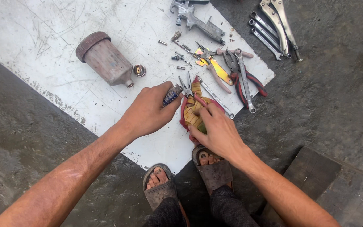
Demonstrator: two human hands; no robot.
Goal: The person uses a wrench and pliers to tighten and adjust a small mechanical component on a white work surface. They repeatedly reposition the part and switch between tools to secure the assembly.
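My left hand (150, 111) is closed around a small bluish metal part (171, 95) on the white board (43, 38). The jaws of needle-nose pliers (186, 87) with red and yellow handles meet that part's end. My right hand (216, 131) grips the pliers' handles near the board's lower corner. A cylindrical metal cup (104, 58) lies on its side to the upper left of my left hand, with a small round fitting (139, 70) beside it.
A spray gun body (198, 22), small screws (177, 56), more pliers (213, 63), red-handled pliers (248, 82) and a wrench (244, 80) lie on the board. Several wrenches (274, 27) rest on the concrete at upper right. My sandalled feet (160, 185) stand at the board's corner. A dark block (337, 185) sits at right.
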